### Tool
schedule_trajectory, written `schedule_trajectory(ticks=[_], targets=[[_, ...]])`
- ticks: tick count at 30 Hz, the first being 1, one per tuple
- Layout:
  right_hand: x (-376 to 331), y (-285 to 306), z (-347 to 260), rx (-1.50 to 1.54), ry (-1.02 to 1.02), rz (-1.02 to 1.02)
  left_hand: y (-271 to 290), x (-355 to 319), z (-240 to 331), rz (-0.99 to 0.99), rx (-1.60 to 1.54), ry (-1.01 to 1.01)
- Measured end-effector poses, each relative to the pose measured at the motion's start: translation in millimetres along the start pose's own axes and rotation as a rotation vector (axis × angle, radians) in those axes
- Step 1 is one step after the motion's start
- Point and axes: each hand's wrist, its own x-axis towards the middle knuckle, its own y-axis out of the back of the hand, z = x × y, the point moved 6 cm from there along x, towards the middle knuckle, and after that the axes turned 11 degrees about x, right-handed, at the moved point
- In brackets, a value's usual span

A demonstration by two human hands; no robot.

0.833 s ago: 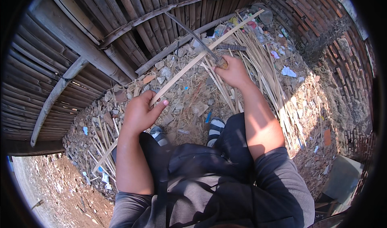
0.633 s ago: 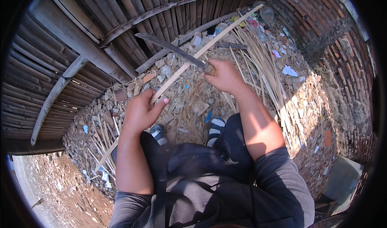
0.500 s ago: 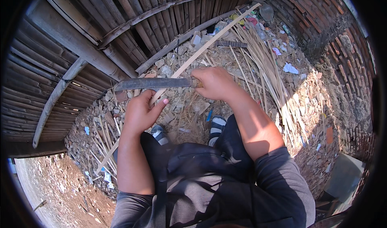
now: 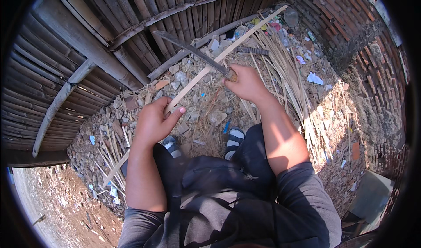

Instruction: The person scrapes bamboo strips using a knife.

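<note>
A long, pale bamboo strip [image 4: 199, 76] runs slantwise from the far right down past my left forearm. My left hand [image 4: 158, 118] is closed round it, thumb on the near side. In my right hand [image 4: 246, 82] is the wooden handle of a machete [image 4: 193, 51], gripped in a fist. Its dark blade points to the far left and crosses the strip a short way from the handle, where the two appear to touch. The strip's lower end [image 4: 115, 171] shows beyond my left arm.
A bundle of split strips [image 4: 294, 88] lies at the right, with more strips [image 4: 112, 149] at the left. Rubble and litter cover the ground around my sandalled feet [image 4: 234, 138]. A bamboo wall [image 4: 101, 42] stands to the left and ahead, a brick wall [image 4: 372, 72] to the right.
My right hand has moved right and slightly away. The machete has swung from lying level near my left hand to slanting toward the far left, farther up the strip. My left hand stays put.
</note>
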Motion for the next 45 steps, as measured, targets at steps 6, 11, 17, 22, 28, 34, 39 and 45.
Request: schedule_trajectory(ticks=[6,11,17,22,28,34,39,45], targets=[[-9.3,-26.0,-37.3,-0.196,0.195,-0.301,1.9,-1.7,-3.4,-0.001,-0.016,-0.006],[15.7,22.5,40.9,0.041,-0.075,0.061,-0.2,1.4,-4.0,-0.050,-0.017,0.015],[8.8,18.0,34.1,0.151,-0.122,0.078,-1.1,0.1,-3.5,-0.018,-0.014,-0.025],[-8.6,-24.4,-19.2,0.024,0.020,-0.121,-0.1,1.8,0.1,-0.015,-0.038,0.020],[-17.3,-38.5,-36.2,-0.103,0.219,-0.214,-1.5,0.8,-5.8,0.008,-0.045,0.003],[9.6,8.7,31.6,0.053,-0.109,0.074,4.4,1.6,-0.7,0.005,-0.029,-0.013],[7.9,10.5,31.3,0.098,-0.089,0.225,2.4,0.2,-4.4,0.001,0.007,0.003],[-8.5,-32.4,-20.7,-0.042,0.186,-0.168,4.0,0.6,-0.6,0.041,-0.014,-0.017]])
